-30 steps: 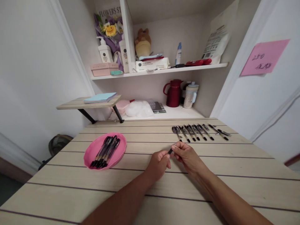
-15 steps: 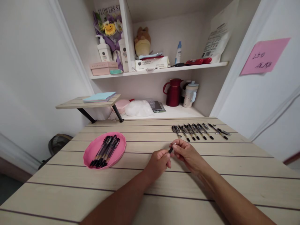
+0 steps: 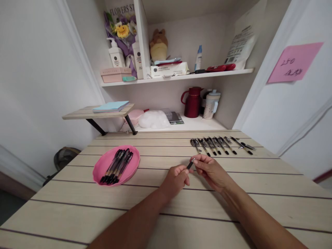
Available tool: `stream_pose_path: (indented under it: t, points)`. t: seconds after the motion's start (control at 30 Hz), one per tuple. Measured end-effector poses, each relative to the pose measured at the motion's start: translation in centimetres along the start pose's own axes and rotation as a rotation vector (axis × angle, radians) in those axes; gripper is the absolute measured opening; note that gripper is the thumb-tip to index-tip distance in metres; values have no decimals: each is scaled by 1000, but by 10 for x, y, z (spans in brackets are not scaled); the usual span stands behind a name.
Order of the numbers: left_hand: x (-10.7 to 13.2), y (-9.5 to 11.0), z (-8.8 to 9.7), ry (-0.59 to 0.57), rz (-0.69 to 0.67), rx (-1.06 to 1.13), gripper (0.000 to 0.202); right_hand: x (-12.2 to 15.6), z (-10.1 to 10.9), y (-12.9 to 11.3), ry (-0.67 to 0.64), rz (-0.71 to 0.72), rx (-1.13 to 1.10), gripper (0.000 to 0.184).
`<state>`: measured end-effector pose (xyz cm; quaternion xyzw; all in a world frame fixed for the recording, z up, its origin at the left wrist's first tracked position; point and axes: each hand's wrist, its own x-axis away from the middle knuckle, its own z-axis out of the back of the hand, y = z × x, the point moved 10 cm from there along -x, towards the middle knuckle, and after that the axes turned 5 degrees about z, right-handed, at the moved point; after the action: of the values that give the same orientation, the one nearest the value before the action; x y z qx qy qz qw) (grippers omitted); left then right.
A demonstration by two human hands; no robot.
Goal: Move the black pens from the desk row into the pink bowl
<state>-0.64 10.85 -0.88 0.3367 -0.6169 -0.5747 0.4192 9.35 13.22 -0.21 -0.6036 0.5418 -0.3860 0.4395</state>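
Over the middle of the table, my left hand point(image 3: 176, 180) is closed round a pen point(image 3: 190, 164), hiding most of it. Its black grip and pale tip stick out, pointing up and to the right. My right hand point(image 3: 209, 170) pinches at the tip with thumb and fingertips; anything small between them is too hidden to make out. Beyond the hands, a row of black-ended pens point(image 3: 216, 146) lies on the table, with loose caps and small parts among them. To the left, a pink dish point(image 3: 133, 169) holds several capped black pens point(image 3: 118, 166).
The slatted wooden table point(image 3: 166, 204) reaches back to a white cabinet shelf. A small raised stand point(image 3: 75, 114) carries blue paper point(image 3: 110, 106) at the back left. Behind the table are a plastic bag point(image 3: 154, 119), a red jug point(image 3: 192, 103) and a tumbler point(image 3: 209, 106).
My right fingers have drawn back slightly to the right, so a little more of the pen's tip shows. The left hand keeps its hold; the view has shifted slightly.
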Motion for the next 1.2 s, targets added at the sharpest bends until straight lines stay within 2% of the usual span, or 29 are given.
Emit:
stream_pose_path:
  t: [0.07, 0.23, 0.4, 0.57, 0.73, 0.87, 0.93, 1.0, 1.07, 1.13, 1.2]
  points:
    - [0, 0, 0, -4, -6, -6, 30, 0, 1, -2, 10, 8, 23, 26]
    - [0, 1, -1, -2, -12, -1, 30, 3, -8, -4, -57, 10, -25, 32]
    - [-1, -1, 0, 1, 0, -8, 31, 1, 1, -1, 20, 1, 76, 28]
    - [-2, -2, 1, 7, -5, 15, 30, 1, -3, -2, -35, -7, 49, 33]
    - [-4, -5, 3, 10, -16, 3, 32, -1, 3, 3, 23, -5, 81, 33]
    - [-6, -7, 8, 46, 0, 23, 30, -10, -2, 1, -46, -15, 150, 34]
    - [-6, -10, 12, 77, 36, 102, 31, -24, 3, -11, -64, 23, 269, 34]
    - [-7, -12, 15, 99, 58, 212, 33, -46, 21, -34, 24, 109, 509, 30]
    - [-8, -12, 18, 114, 56, 312, 34, -69, 43, -61, 199, 178, 916, 26]
    - [-10, -12, 22, 128, 51, 376, 34, -93, 50, -72, 254, 133, 1406, 26]
    - [-13, -13, 25, 132, 47, 407, 35, -112, 50, -70, 254, 95, 1555, 24]
